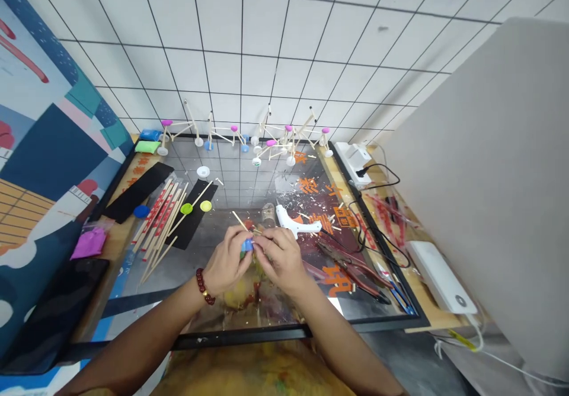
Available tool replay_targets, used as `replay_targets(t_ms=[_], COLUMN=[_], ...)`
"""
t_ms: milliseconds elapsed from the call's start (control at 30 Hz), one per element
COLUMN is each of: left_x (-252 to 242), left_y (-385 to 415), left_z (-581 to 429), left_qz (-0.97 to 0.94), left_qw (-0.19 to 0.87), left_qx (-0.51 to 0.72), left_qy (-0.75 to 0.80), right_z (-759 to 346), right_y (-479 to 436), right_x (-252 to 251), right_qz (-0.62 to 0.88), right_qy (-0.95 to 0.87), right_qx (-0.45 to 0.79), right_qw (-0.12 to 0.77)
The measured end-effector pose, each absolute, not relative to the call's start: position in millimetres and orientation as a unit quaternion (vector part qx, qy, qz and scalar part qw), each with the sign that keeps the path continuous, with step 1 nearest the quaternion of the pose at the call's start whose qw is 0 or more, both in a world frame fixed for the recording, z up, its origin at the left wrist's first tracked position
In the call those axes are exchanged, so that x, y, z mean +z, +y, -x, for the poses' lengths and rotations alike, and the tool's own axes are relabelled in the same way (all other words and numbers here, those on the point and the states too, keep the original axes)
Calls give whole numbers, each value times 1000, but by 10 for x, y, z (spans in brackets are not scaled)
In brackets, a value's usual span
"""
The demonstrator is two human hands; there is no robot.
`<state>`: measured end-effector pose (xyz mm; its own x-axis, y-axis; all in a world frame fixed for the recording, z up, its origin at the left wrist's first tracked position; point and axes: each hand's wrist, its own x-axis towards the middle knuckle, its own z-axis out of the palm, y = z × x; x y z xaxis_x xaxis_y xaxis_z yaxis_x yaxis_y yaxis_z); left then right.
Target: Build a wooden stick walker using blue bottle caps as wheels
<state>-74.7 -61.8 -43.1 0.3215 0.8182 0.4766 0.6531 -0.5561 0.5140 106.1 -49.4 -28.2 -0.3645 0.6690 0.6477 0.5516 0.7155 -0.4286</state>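
Observation:
My left hand and my right hand meet over the middle of the glass-topped table. Both pinch a small blue cap between their fingertips. A thin wooden stick rises from the cap toward the upper left. A red bead bracelet circles my left wrist. Just beyond my right hand lies a white glue gun.
Wooden sticks in packets lie to the left with green and yellow caps and a blue cap. Stick-and-cap models stand along the back wall. Pliers, cables and a white power bank are at the right.

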Motion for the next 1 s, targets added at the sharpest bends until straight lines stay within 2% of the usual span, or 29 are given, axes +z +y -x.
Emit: replay_targets(t_ms=[167,400,567,633,800,1000], left_x=[-502,-579,-649,-641,-549,-538], left_y=[-589,-517,-498,-507,-549,-519], left_z=[779,818,812,801,769,783], left_qz=[-833,-858,-869,-865,-840,-761], left_qw=[51,6,-5,-6,90,193], left_qx=[281,281,280,288,313,402], left_qy=[474,430,409,410,435,471], right_z=[-1069,-1036,-1011,-998,-986,-1051], right_y=[-460,-427,-418,-417,-421,-461], right_x=[-375,-432,-445,-447,-438,-335], right_qz=[376,360,408,411,381,327], right_qy=[-831,-820,-833,-833,-838,-845], right_qx=[25,31,71,65,24,70], right_qw=[408,443,368,363,390,418])
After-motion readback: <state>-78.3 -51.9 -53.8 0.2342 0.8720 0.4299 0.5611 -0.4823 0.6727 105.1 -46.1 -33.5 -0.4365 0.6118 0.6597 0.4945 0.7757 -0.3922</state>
